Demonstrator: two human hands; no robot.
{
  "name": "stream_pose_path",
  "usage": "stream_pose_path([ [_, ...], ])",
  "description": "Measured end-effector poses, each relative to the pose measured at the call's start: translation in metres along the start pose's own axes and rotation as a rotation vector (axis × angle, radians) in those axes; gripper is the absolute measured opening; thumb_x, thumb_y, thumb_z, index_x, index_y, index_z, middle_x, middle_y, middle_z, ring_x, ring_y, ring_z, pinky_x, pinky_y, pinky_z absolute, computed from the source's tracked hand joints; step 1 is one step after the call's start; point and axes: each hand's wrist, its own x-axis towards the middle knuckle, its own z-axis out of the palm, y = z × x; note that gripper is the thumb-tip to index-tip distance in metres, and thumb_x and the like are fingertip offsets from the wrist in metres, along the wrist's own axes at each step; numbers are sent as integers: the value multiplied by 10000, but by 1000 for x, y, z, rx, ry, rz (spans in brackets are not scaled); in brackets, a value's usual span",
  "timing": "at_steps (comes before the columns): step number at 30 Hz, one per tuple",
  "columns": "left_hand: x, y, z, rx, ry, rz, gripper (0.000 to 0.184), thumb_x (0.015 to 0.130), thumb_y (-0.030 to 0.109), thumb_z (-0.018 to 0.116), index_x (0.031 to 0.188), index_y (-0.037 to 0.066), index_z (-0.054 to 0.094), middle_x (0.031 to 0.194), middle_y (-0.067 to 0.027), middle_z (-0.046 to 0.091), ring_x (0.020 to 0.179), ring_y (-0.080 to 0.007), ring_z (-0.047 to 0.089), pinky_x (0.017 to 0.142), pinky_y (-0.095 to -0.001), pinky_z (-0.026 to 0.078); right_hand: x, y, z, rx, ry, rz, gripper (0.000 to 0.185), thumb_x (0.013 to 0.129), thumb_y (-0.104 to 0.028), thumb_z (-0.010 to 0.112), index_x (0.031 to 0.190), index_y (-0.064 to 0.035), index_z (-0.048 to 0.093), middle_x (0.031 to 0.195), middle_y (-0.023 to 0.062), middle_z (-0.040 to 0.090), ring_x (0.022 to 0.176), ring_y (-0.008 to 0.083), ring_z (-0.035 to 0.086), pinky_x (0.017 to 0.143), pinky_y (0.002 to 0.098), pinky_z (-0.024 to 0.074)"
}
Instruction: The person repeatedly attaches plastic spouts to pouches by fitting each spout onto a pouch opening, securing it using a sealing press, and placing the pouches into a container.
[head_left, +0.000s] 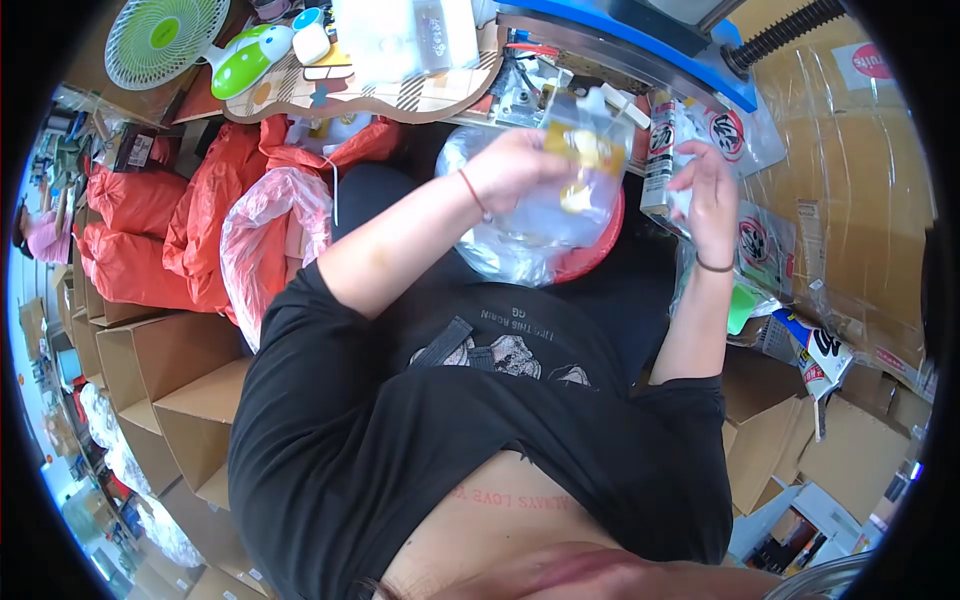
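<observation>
My left hand [512, 172] is closed on the edge of a clear plastic pouch [590, 160] with yellow and white print, blurred by motion. The pouch hangs over a red basin [600, 250] lined with clear plastic film [500, 255]. My right hand [708, 195] is to the right of the pouch and apart from it, its fingers loosely bent and spread, with nothing plainly held. Close behind those fingers stands a white printed pack [659, 150] with black lettering.
A blue-edged machine [640, 45] with a threaded rod overhangs the worktop [400, 105]. A green fan [165, 35] stands at upper left. Red bags [150, 260] and open cartons [180, 390] fill the left side; taped cardboard [830, 200] rises at right. Another person [48, 235] is far left.
</observation>
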Motion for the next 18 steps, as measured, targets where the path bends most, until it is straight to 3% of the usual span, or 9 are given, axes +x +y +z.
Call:
stream_pose_path([
  [4,19,20,-9,-15,51,-40,296,862,7,688,1142,-66,626,1070,-132,703,952,-194,699,879,-300,558,1,21,19,-39,-49,-165,323,998,-322,599,1115,-22,596,824,0,606,743,72,572,698,222,464],
  [6,16,22,-10,30,57,-33,377,878,86,703,1195,-78,581,1059,-142,705,924,-216,706,830,-317,570,-5,23,16,-81,-89,-102,278,979,-257,633,1106,-9,625,899,10,637,820,83,584,774,230,467],
  [8,7,37,-19,603,484,141,486,868,165,737,1251,-58,537,1199,-234,640,1091,-312,656,898,-371,536,-10,21,16,-239,-57,-234,225,958,-151,641,1115,10,649,960,29,649,833,98,587,784,248,474],
  [10,27,46,-74,1039,789,849,626,880,338,715,1352,3,475,1373,-301,493,1298,-399,495,1032,-453,435,-11,18,11,-342,2,-299,224,949,-125,642,1122,17,656,975,33,651,834,104,586,785,250,476],
  [12,11,67,-100,1876,1038,825,693,892,476,641,1428,85,440,1472,-294,376,1393,-438,340,1120,-504,309,-15,9,8,-457,59,-337,279,922,-68,655,1187,19,641,988,47,646,812,101,580,764,240,478],
  [13,8,61,-117,2082,916,713,740,898,571,566,1466,123,414,1474,-230,417,1392,-417,354,1130,-527,285,-17,11,8,-456,58,-338,279,922,-68,655,1187,19,641,988,47,646,812,101,580,764,240,478],
  [15,-13,41,-119,2079,486,617,701,894,485,617,1461,123,421,1504,-176,399,1408,-391,345,1135,-541,270,-17,14,9,-144,27,-140,235,933,-90,658,1145,8,639,928,16,634,768,80,558,719,219,461],
  [16,-25,33,-112,2142,442,763,574,917,335,620,1426,119,467,1405,-152,523,1319,-335,479,1075,-491,378,-17,14,10,-142,30,-138,235,933,-90,658,1145,8,639,928,16,634,768,80,558,719,219,461],
  [18,-35,32,-103,1893,476,653,501,911,253,621,1378,105,517,1307,-147,592,1233,-328,547,1006,-455,433,-15,14,18,-72,-15,25,154,947,-102,652,1064,-5,629,864,-18,610,735,57,529,682,198,438],
])
